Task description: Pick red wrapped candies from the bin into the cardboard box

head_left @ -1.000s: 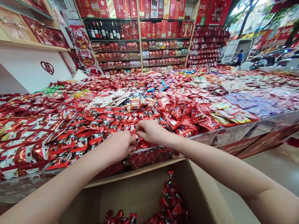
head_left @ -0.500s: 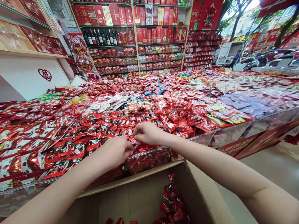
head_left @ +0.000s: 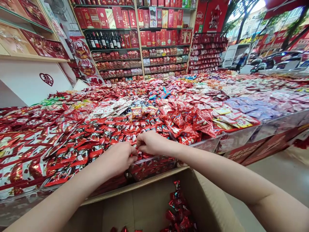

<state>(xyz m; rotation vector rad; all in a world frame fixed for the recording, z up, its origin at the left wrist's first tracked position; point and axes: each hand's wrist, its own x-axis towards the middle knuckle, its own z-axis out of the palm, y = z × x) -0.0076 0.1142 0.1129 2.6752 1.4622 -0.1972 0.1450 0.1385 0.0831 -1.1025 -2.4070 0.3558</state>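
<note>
At left, red-and-black packets (head_left: 80, 156) lie heaped. Next, the left hand (head_left: 120, 156) bends over the near edge of a clear bin (head_left: 156, 168), thumb and fingers drawn close; whether it pinches anything I cannot tell. Small red packets (head_left: 130, 129) fill that bin, right at both hands. The right hand (head_left: 152, 143), fingers curled inward, sits just beside the left, slightly lower than half a second ago; its grip is also hidden. Below, a cardboard box (head_left: 147, 199) holds shiny red packets (head_left: 178, 206) along its right side, little changed. Farther right lie triangular red packets (head_left: 202, 122), unmoved.
</note>
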